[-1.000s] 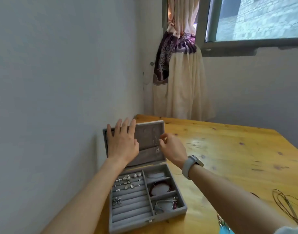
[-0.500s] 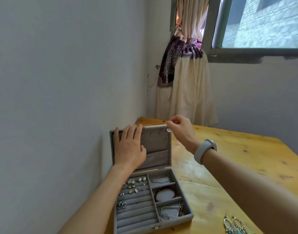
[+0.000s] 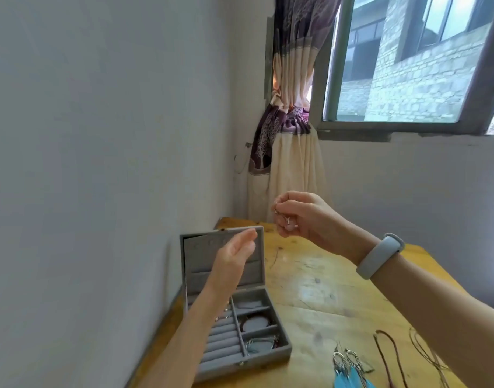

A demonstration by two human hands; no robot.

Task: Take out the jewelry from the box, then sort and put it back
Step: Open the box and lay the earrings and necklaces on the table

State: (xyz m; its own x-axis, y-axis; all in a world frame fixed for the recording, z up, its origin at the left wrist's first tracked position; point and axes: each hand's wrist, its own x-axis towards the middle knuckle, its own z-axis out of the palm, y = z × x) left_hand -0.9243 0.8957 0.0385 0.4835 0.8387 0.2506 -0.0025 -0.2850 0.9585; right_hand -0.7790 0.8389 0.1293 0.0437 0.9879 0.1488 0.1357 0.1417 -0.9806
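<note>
A grey velvet jewelry box (image 3: 279,350) stands open at the table's left edge, its lid (image 3: 259,275) upright against the wall. Ring rolls fill its left half; bracelets lie in the right compartments, one of them red (image 3: 254,323). My left hand (image 3: 234,256) hovers in front of the lid with straight fingers, holding nothing. Above and to the right of the box, my right hand (image 3: 301,217) is raised and pinches a small silver pendant piece (image 3: 285,218). My left forearm hides part of the ring rolls.
Blue feather earrings (image 3: 347,373) and thin cord necklaces (image 3: 394,357) lie on the wooden table (image 3: 310,289) at the lower right. A white wall runs close along the left. A tied curtain (image 3: 290,152) hangs in the corner under a window.
My right hand has lifted the small silver piece up and away from the lid. My left hand has come off the lid and now hovers. The view has tilted upward.
</note>
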